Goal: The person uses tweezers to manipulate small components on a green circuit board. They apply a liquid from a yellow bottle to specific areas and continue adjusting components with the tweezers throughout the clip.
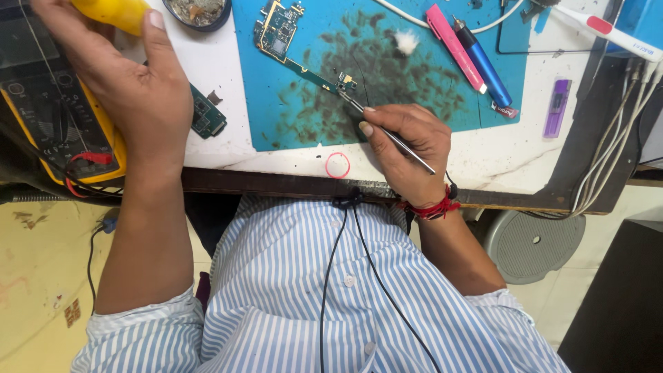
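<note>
My right hand [407,148] rests on the stained blue work mat [428,103] and grips thin metal tweezers [387,131]. Their tips touch the lower end of a green circuit board [280,31] that lies on the mat. My left hand [131,76] is at the upper left and is closed around a yellow tool [110,12] whose far end runs out of view. A smaller green board piece [206,116] lies on the white table just right of that hand.
A yellow multimeter [59,128] with red leads sits at the left edge. Pink and blue pens [469,55], a purple lighter [556,107], white cables [615,159], a tuft of cotton [407,41] and a small pink ring [338,166] lie around the mat. A dark round dish [200,14] stands at the top.
</note>
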